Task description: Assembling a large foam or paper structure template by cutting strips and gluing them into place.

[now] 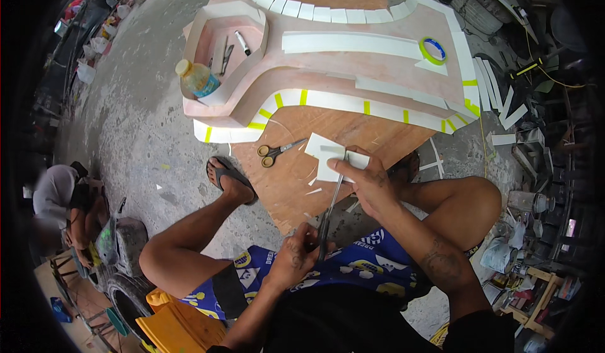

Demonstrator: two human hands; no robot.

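Observation:
My left hand (296,253), low in front of my lap, is closed on the black handles of a pair of scissors (324,234). Their blades point up and away, reaching the near edge of a white card (323,146). That card is gripped by my right hand (367,178), thumb on top and fingers beneath. Another white piece seems to overlap it; how many pieces there are I cannot tell. Just left of the card, a second pair of scissors (270,156) with tan-and-black handles lies on the brown wooden board (293,192).
Beyond lies a large pinkish moulded panel (328,47), edged with white strips and yellow-green tape. On it are a tape roll (433,51), a bottle (196,79) and a marker (242,42). White strips (495,88) lie at right. Another person (75,208) crouches at far left.

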